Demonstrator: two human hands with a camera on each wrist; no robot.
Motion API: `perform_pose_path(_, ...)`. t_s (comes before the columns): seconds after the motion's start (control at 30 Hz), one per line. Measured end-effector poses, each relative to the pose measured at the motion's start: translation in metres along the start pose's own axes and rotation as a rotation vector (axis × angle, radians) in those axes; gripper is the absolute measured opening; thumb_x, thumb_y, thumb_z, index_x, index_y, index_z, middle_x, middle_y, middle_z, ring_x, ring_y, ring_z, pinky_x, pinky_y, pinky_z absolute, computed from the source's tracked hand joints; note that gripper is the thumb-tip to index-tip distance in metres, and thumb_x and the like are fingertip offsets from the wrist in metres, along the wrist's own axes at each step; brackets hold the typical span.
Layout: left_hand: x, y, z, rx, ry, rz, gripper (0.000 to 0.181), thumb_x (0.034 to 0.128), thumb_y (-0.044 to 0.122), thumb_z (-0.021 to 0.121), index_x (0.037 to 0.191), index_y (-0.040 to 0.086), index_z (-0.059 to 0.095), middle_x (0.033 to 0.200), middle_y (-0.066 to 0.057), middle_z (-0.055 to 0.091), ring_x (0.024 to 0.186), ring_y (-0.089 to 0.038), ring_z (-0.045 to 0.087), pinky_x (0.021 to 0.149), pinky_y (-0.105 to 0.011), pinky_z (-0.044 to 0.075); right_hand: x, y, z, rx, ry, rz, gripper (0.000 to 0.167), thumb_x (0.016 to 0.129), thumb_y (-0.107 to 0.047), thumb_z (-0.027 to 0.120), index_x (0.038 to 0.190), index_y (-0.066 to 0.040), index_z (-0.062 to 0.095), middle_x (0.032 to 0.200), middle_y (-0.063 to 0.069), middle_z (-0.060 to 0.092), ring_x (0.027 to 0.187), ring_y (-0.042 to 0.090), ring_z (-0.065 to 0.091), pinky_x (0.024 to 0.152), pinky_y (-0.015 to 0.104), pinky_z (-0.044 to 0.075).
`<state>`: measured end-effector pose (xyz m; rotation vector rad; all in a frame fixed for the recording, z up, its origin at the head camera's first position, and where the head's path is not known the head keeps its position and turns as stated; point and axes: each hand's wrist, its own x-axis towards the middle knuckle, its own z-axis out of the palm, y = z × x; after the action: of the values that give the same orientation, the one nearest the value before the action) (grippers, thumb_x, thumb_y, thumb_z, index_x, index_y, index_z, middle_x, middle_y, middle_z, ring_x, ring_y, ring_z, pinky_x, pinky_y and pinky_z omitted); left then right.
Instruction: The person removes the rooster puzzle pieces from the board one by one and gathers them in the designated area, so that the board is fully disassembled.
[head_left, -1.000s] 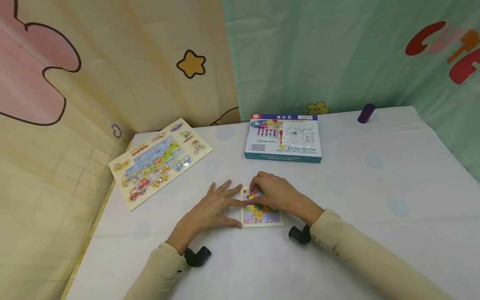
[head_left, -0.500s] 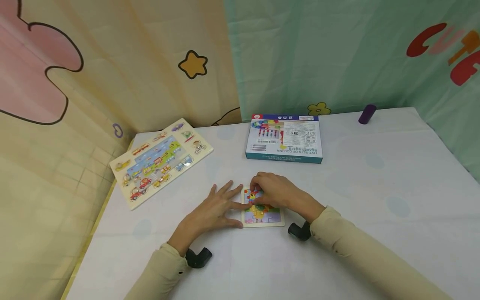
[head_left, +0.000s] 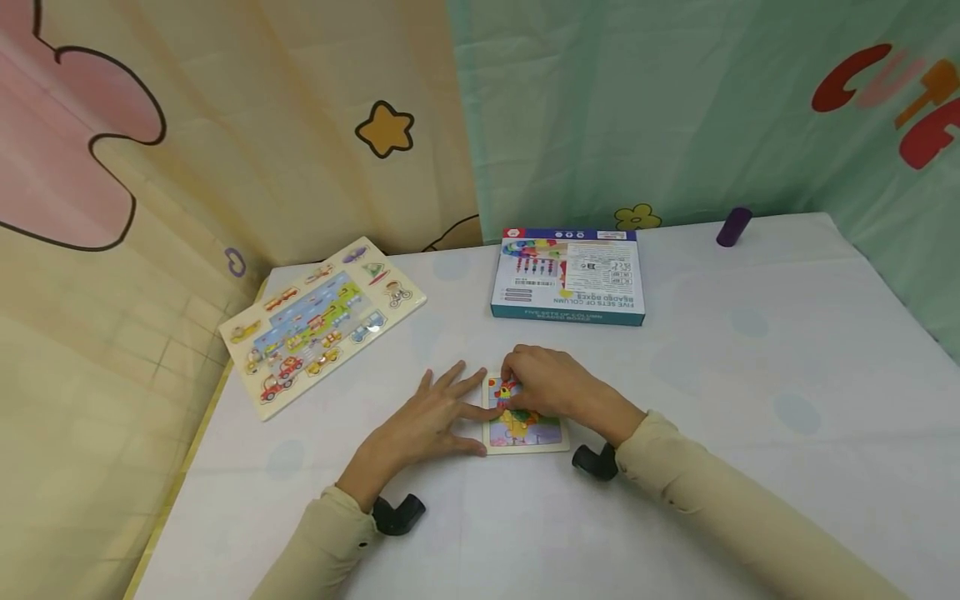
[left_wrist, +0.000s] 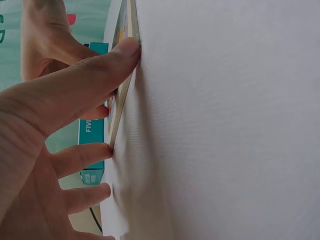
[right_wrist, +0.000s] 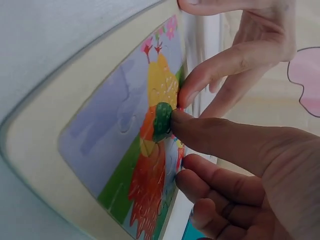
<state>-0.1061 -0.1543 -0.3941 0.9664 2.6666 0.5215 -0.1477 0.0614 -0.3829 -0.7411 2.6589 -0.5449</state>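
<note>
A small jigsaw puzzle (head_left: 525, 433) in a cream frame lies flat on the table; a rooster with a green wing shows in the right wrist view. My left hand (head_left: 431, 417) is spread at its left side. The thumb (left_wrist: 127, 47) rests on the frame edge and the index fingertip touches the picture. With bent fingers, my right hand (head_left: 551, 383) pinches a puzzle piece (head_left: 504, 393) at the rooster's red head, low against the board. The thumb (right_wrist: 182, 122) lies by the green wing. Much of that piece and the upper right of the picture are hidden under the hand.
A wooden vehicle puzzle board (head_left: 322, 327) lies at the back left. Behind the hands is a flat bead-set box (head_left: 567, 279). A purple cylinder (head_left: 734, 227) stands near the back edge. Black wrist mounts (head_left: 400, 515) hang under both wrists, and a printed curtain (head_left: 300, 125) closes off the back.
Both hands stay at the small puzzle in nearly the same pose. The right fingers shift very slightly over the rooster's head, where the red piece now appears lower and flatter in the board.
</note>
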Motion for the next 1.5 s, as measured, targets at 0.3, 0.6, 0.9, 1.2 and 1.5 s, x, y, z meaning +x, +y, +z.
perform_pose_path(0.3, 0.002, -0.001, 0.0, 0.016, -0.005, -0.012, 0.055, 0.0752, 0.046, 0.081, 0.126, 0.029, 0.069, 0.156, -0.009, 0.035, 0.147, -0.041, 0.017, 0.109, -0.072, 0.013, 0.004, 0.002, -0.002, 0.071, -0.051, 0.0, 0.033, 0.083, -0.026, 0.081, 0.108, -0.009, 0.066, 0.096, -0.001, 0.059, 0.087, 0.017, 0.052, 0.083, 0.032, 0.05)
perform_pose_path(0.6, 0.004, 0.0, -0.003, 0.015, -0.011, -0.014, 0.054, 0.0756, 0.046, 0.081, 0.125, 0.028, 0.069, 0.156, -0.009, 0.035, 0.146, -0.042, 0.019, 0.108, -0.073, 0.013, 0.004, 0.006, -0.003, 0.151, -0.028, 0.006, 0.038, 0.08, -0.024, 0.083, 0.109, -0.008, 0.066, 0.094, -0.001, 0.058, 0.088, 0.017, 0.052, 0.082, 0.031, 0.049)
perform_pose_path(0.9, 0.005, 0.0, -0.002, -0.001, -0.022, -0.039, 0.056, 0.0752, 0.046, 0.081, 0.127, 0.029, 0.068, 0.157, -0.007, 0.033, 0.147, -0.04, 0.017, 0.109, -0.073, 0.009, 0.005, 0.012, -0.001, 0.205, 0.018, -0.036, 0.036, 0.078, -0.022, 0.085, 0.105, -0.008, 0.066, 0.092, 0.0, 0.058, 0.087, 0.017, 0.052, 0.082, 0.031, 0.049)
perform_pose_path(1.2, 0.003, 0.001, -0.001, 0.01, -0.022, -0.046, 0.057, 0.0739, 0.047, 0.081, 0.127, 0.031, 0.068, 0.156, -0.008, 0.035, 0.147, -0.04, 0.018, 0.107, -0.075, 0.01, 0.005, 0.012, 0.005, 0.238, 0.048, -0.115, 0.014, 0.083, -0.012, 0.079, 0.091, -0.009, 0.069, 0.094, 0.001, 0.058, 0.087, 0.017, 0.052, 0.082, 0.031, 0.049)
perform_pose_path(1.5, 0.002, 0.001, -0.002, 0.006, -0.015, -0.044, 0.057, 0.0739, 0.046, 0.082, 0.127, 0.031, 0.068, 0.156, -0.008, 0.036, 0.147, -0.04, 0.019, 0.108, -0.074, 0.009, 0.006, 0.005, 0.003, 0.18, 0.025, -0.054, 0.026, 0.084, -0.013, 0.079, 0.106, -0.005, 0.067, 0.09, 0.001, 0.059, 0.084, 0.017, 0.052, 0.079, 0.03, 0.049)
